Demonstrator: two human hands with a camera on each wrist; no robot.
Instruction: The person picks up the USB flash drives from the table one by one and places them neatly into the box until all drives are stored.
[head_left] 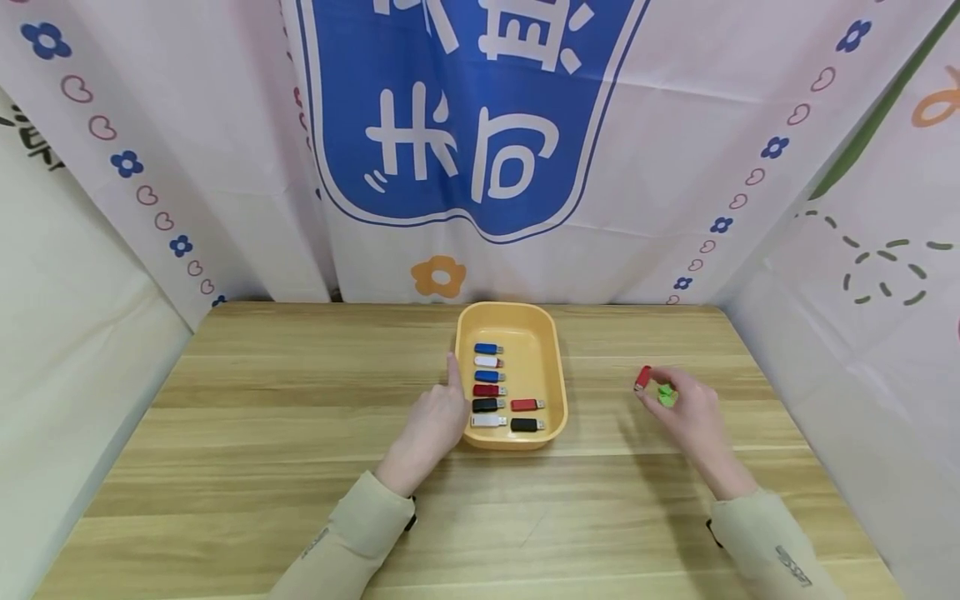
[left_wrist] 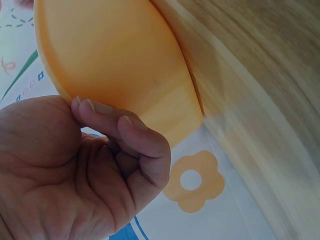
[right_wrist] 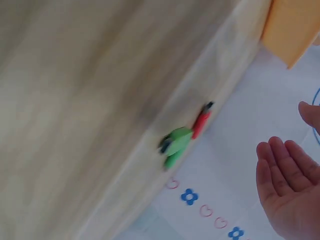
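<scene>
My left hand (head_left: 437,417) is at the left side of a yellow plastic tray (head_left: 558,367), its index finger stretched along the edge. In the left wrist view, curled fingertips of the left hand (left_wrist: 115,155) meet the tray's rim. Inside the tray lie several USB sticks in two columns, among them a blue one (head_left: 487,348), a white one (head_left: 487,422) and a black one (head_left: 525,425). On the right, my right hand (head_left: 693,412) hovers over a red USB stick (right_wrist: 201,124) and green USB sticks (right_wrist: 177,142) on the table. Its fingers stand apart from them in the right wrist view.
The wooden table (head_left: 300,500) carries the tray near its back edge. A printed white cloth (head_left: 637,183) hangs behind it, with more cloth at both sides.
</scene>
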